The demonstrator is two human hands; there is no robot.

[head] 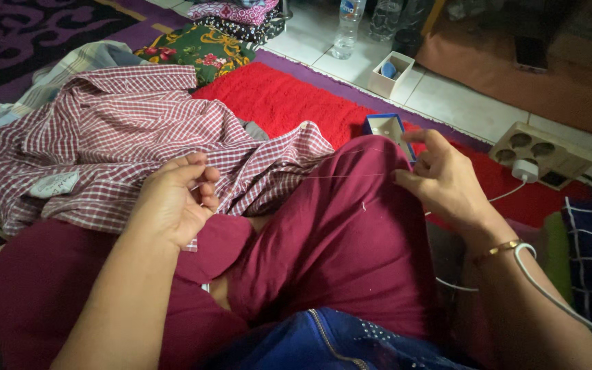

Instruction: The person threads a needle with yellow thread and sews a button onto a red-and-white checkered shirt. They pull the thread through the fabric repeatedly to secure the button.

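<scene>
A home floor: red rug [282, 103], folded clothes [234, 27], tiled floor [447, 96], power strip [541, 154].

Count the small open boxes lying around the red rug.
2. A white box holding something blue sits on the tiled floor beyond the rug; a blue box lies on the rug's edge, just behind the right hand. Others may be hidden under the clothes.

White tile floor [447, 96], dim light. Red rug [289, 103] with purple edging lies over it; dark patterned carpet [29, 27] at far left. Folded fabrics [231, 27] stacked near top. Two plastic bottles [348, 27] stand on tile beside a small white box [392, 74]. Beige power strip [543, 154] at right, white plug in it.
</scene>
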